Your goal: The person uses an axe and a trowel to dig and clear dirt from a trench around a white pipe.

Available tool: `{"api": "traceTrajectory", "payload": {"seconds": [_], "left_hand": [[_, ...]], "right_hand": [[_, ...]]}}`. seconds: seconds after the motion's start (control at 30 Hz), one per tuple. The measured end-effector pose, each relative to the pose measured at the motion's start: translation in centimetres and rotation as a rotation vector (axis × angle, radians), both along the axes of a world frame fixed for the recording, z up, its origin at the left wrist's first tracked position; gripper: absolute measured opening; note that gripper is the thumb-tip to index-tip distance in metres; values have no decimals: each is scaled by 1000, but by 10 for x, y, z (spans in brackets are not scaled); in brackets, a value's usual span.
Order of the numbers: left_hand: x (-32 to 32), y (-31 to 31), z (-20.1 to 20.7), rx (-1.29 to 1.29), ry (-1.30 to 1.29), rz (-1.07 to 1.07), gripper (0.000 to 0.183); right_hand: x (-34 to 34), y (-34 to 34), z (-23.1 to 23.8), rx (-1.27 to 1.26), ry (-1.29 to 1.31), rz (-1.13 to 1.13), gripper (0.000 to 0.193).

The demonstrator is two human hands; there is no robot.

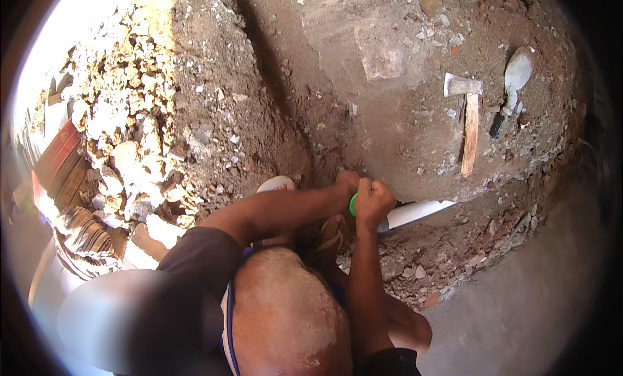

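Note:
My left hand [348,181] is at the middle of the view, closed and touching or nearly touching the right hand; what its fingers hold is hidden. My right hand [376,203] is a fist beside it, bent round a bright green, round-edged thing [353,205] whose edge shows at its left side. The kind of that thing I cannot tell. Just right of the right wrist, a white plastic pipe [418,214] lies in a trench in the dirt; its left end passes behind my wrist.
A hatchet-headed hammer [470,116] with a wooden handle and a trowel [517,77] lie on the dirt at the right. A narrow trench [266,58] runs upward left of centre. Broken rubble [130,136] and stacked reddish tiles [58,152] are at the left. My bent knees are below.

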State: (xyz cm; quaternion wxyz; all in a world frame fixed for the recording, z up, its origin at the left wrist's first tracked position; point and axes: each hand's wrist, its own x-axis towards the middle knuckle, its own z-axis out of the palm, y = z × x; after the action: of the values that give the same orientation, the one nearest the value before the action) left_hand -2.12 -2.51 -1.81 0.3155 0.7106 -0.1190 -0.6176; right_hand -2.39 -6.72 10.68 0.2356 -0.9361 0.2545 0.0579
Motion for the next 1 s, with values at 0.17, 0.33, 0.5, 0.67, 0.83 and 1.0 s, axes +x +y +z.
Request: {"api": "traceTrajectory", "payload": {"seconds": [0.17,0.33,0.5,0.67,0.83,1.0], "left_hand": [[-16,-5,48,138,479,875,40],[-20,2,89,205,639,1157,45],[-49,13,-31,377,262,894,46],[-23,12,10,311,473,1074,49],[-12,13,85,215,612,1204,48],[-65,-38,-14,-2543,2461,2094,37]], "right_hand": [[-28,-3,30,111,-136,18,25],[-23,12,75,107,-205,74,23],[-38,31,-31,160,-88,23,25],[-8,18,-1,213,-107,11,26],[-19,14,60,247,-145,18,24],[-4,27,-21,52,-97,99,28]]}}
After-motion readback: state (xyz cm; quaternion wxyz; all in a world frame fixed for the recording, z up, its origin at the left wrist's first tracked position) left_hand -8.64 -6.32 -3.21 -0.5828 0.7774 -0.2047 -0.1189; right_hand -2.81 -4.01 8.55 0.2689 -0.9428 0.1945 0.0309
